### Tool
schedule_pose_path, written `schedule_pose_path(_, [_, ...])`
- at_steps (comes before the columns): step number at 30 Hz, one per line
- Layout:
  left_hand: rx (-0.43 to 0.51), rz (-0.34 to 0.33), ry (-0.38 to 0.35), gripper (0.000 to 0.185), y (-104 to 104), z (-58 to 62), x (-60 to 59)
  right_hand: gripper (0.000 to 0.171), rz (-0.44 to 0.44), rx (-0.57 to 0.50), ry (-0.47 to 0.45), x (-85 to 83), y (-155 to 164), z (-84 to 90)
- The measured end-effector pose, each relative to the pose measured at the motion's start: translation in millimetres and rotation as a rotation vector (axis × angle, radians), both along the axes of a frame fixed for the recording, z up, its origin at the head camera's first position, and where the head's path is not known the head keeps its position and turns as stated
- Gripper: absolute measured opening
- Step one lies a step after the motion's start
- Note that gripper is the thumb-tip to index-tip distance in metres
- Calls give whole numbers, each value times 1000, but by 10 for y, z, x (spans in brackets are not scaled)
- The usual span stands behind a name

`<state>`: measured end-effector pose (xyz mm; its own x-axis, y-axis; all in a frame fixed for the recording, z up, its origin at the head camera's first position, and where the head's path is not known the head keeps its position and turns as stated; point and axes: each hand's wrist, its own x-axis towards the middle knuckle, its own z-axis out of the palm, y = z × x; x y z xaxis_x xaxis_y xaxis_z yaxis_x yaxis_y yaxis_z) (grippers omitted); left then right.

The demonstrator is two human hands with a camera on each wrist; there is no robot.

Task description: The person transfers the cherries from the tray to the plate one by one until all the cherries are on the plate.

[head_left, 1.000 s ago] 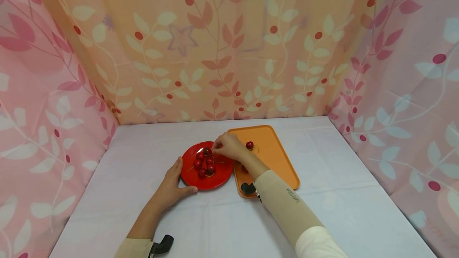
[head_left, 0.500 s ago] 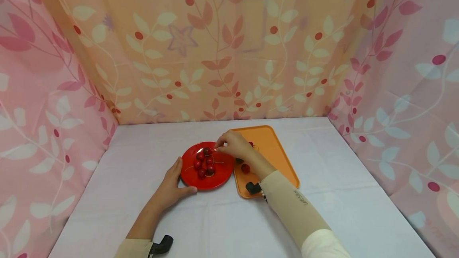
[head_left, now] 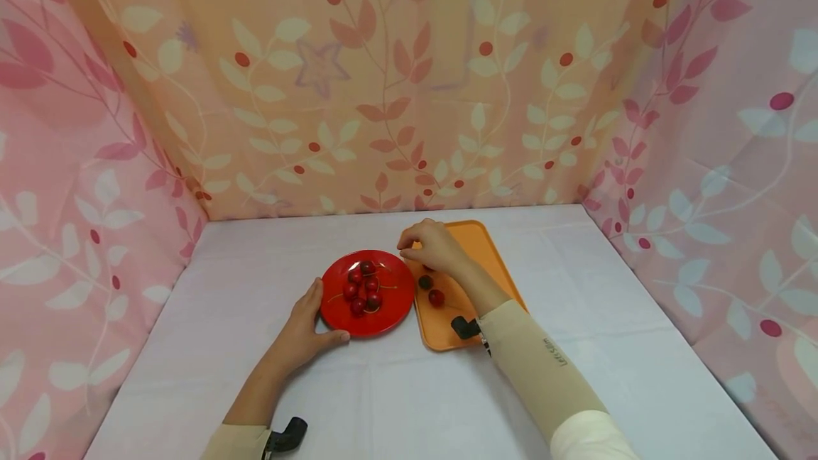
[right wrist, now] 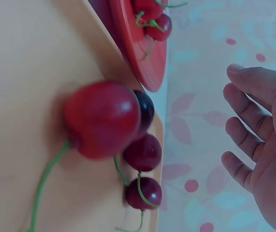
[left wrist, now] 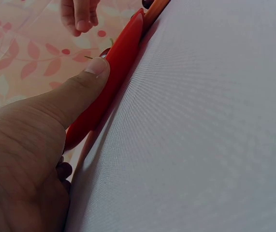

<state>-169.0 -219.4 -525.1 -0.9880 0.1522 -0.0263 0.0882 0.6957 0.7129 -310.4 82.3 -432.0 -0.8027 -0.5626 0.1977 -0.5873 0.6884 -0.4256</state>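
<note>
Floral cloth walls close in a white-covered surface [head_left: 575, 346] on three sides. From my seat, the cherries split into two groups: a cluster on the red plate [head_left: 396, 307], and a few on the orange tray [head_left: 495, 261] just to its right, the two rims touching or nearly so.

On the tray, the nearest cherry [right wrist: 101, 118] fills the right wrist view, its green stem trailing toward the camera, so its long axis runs roughly along the tray's length; three darker ones sit beyond it near the tray's edge. My right hand [head_left: 431, 247] hovers over the tray's far end, above and just past those cherries. Its fingers [right wrist: 244, 137] are spread and loosely bent, holding nothing that I can see. That hand is plainly the nearer one to the tray fruit.

My left hand [head_left: 307, 329] rests on the surface at the plate's near-left rim, thumb [left wrist: 87, 82] pressed along the edge, steadying it without curling round.
</note>
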Motion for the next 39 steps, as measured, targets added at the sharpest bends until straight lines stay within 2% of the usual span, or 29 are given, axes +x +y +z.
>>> schedule_pose_path(8, [3,-4,7,130,-6,7,-12,15,-48,-32,-27,-6,173,65])
schedule_pose_path(20, [1,3,-1,131,-7,4,-10,13,-109,-23,1,31,408,129])
schedule_pose_path(26, [4,0,-6,131,-6,-14,-3,10,-154,-40,10,50,529,99])
schedule_pose_path(33, [11,2,-2,131,-4,-20,13,17,-173,-58,16,46,672,41])
schedule_pose_path(39, [13,0,5,131,-4,-21,16,15,-212,-92,-2,24,780,-34])
